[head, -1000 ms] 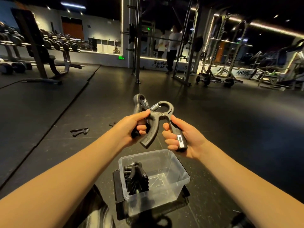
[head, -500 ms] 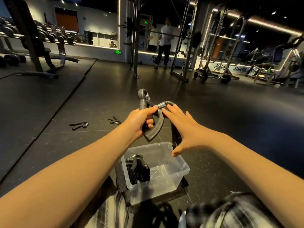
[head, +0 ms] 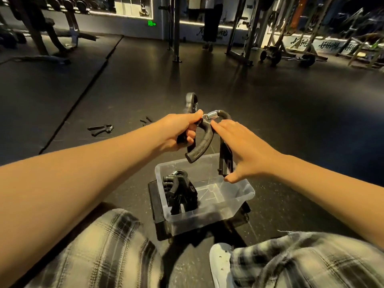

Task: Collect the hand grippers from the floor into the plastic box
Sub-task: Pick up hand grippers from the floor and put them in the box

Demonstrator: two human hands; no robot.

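Head-worn view, forward and downward.

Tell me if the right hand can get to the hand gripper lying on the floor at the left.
Probably not from here. The right hand rests on a held hand gripper over the plastic box, and the floor gripper lies well beyond the left forearm, which crosses the way.

The plastic box (head: 247, 190) opens upward. A stack of hand grippers (head: 180, 190) fills its left half; the right half is free down to the bottom. Over the far rim, the left hand (head: 176, 132), the right hand (head: 245, 150) and the held hand grippers (head: 201, 146) block entry from that side. Plaid-clad knees (head: 99, 252) flank the near side. Open floor (head: 124, 90) surrounds a loose gripper (head: 100, 129) and a second loose gripper (head: 146, 121) at far left.
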